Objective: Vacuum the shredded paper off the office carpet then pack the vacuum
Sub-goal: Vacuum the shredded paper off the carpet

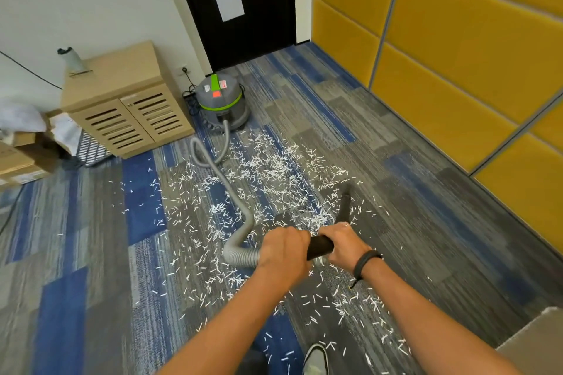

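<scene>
Both hands grip black wand (pixel 320 245), left hand (pixel 285 248), right hand (pixel 342 242), shredded paper (pixel 274 179) on carpet (pixel 411 167)

Bright even indoor light, soft shadows; wide-angle bending at edges; slight motion blur, compression softness throughout.

The vacuum (pixel 223 100) sits at upper centre, right of the cabinet (pixel 128 103). Its hose (pixel 227 189) runs down through the shredded paper (pixel 274 179) at mid-frame to the wand (pixel 335 228), between the left hand (pixel 285 248) and right hand (pixel 344 242).
</scene>
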`<state>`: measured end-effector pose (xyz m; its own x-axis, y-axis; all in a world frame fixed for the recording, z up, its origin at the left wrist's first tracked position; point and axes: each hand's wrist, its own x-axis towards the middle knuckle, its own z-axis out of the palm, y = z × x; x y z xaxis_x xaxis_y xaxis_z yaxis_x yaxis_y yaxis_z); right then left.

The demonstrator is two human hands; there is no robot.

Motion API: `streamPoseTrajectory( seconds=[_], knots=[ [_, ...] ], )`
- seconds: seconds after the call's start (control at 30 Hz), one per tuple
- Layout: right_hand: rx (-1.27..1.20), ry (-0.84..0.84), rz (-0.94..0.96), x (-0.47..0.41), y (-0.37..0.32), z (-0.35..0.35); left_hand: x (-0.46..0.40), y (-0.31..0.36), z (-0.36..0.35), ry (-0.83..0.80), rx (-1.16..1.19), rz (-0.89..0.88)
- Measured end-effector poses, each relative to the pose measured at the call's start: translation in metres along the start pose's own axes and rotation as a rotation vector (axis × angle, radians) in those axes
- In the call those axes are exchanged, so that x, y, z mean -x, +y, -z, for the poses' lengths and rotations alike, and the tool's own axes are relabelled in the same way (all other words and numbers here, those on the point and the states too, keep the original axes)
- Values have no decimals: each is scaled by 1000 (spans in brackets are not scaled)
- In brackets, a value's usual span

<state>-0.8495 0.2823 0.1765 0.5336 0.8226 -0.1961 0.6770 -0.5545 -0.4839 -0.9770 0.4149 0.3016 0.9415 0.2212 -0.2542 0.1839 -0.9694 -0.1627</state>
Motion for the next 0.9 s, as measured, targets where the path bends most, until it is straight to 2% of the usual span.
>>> streamPoseTrajectory(
  seconds=[0.3,0.5,0.9],
  knots=[
    [65,-44,47,-33,-11,-7,5,-13,-2,9,24,100],
    [49,-13,89,-52,-23,-6,-3,-33,-4,-11,-24,71],
    [58,37,7,-54,-22,-7,-16,-55,-12,-7,155,19]
  ],
)
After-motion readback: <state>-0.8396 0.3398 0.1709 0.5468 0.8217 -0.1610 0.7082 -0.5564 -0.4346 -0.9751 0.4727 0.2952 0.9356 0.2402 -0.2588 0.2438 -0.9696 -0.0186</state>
